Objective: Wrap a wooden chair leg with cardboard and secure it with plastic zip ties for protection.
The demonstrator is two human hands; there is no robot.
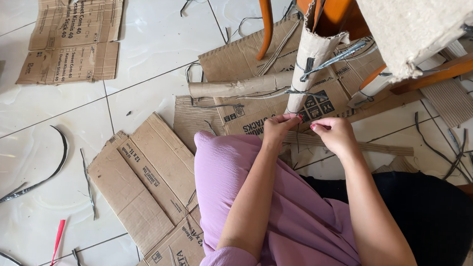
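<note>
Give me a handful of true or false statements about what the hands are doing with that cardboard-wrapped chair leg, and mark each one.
1. Both hands meet at the lower end of the cardboard-wrapped leg. True.
2. The left hand holds scissors. False: no scissors show; its fingertips pinch at the cardboard's bottom edge.
3. Dark straps bind the cardboard around the leg. True.
4. The floor is carpeted. False: it is pale tile with grout lines.
5. The right hand rests on the flattened box at the upper left. False: that box lies far from both hands.
</note>
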